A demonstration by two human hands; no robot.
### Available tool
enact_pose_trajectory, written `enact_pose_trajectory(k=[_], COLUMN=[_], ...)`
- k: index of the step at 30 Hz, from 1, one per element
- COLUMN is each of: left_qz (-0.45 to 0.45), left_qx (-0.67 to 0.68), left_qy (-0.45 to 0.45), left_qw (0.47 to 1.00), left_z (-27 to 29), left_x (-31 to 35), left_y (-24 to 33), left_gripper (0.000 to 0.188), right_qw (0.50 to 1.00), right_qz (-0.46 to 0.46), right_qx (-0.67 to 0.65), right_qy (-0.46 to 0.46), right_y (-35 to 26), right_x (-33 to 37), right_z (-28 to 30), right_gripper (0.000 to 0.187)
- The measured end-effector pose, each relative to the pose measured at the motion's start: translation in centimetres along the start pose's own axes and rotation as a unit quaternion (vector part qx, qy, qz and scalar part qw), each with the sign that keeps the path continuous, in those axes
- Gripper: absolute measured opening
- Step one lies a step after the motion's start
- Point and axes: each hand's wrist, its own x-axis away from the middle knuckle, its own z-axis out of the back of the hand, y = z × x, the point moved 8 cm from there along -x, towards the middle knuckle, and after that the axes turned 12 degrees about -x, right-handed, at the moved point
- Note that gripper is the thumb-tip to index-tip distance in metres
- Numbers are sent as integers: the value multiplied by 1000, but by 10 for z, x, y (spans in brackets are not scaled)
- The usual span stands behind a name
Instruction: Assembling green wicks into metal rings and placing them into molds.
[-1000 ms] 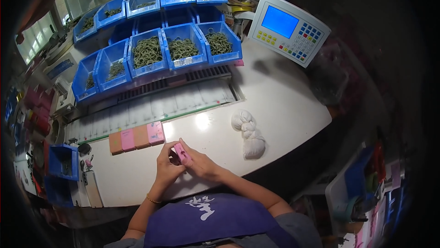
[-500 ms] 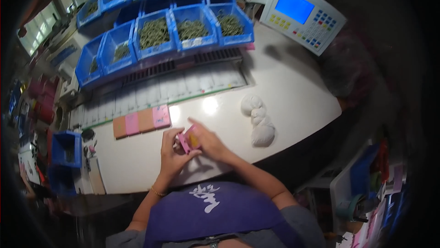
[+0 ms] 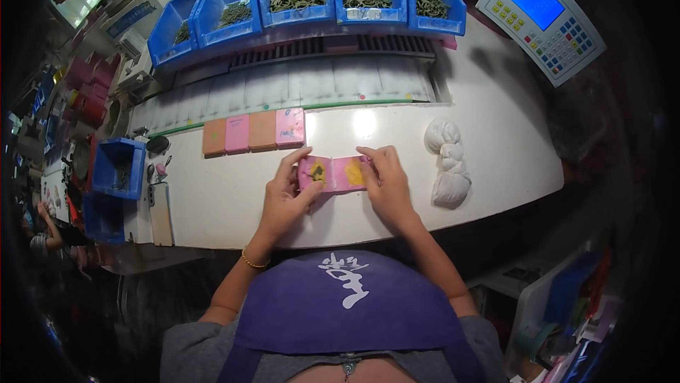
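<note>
Between my hands, just above the white table, a small pink rubber mold [image 3: 336, 183] is spread into two halves, with yellow patches on their inner faces. A small dark green piece [image 3: 318, 170] lies on the left half. My left hand [image 3: 280, 197] grips the left half's outer edge between thumb and fingers. At the opposite edge, my right hand [image 3: 389, 192] pinches the right half. Behind them stands a row of pink and orange blocks [image 3: 262, 133], edge to edge.
Blue bins [image 3: 297, 4] holding many green rings line the back. Before them lies a long, white marked panel [image 3: 283, 86]. On the right are a knotted white cloth bundle [image 3: 451, 167] and a keypad unit [image 3: 544, 15] with a blue screen. A phone [image 3: 161, 213] lies left.
The pink mold has gone from partly folded to spread open, showing both inner faces. My right hand has moved to its right edge. The whole view has shifted.
</note>
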Motion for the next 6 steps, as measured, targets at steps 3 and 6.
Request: enact_pose_trajectory(k=[3, 6], left_qz=[-128, -76], left_qx=[-210, -292], left_qy=[-17, -81], left_qw=[969, 950], left_z=[-19, -38], left_x=[-9, -18], left_y=[22, 24], left_gripper=[51, 54], right_qw=[986, 956], right_qz=[-98, -135], right_qx=[-116, -233], right_qy=[-65, -114], right_y=[14, 30], right_x=[3, 7], right_z=[-5, -4], right_gripper=[31, 40])
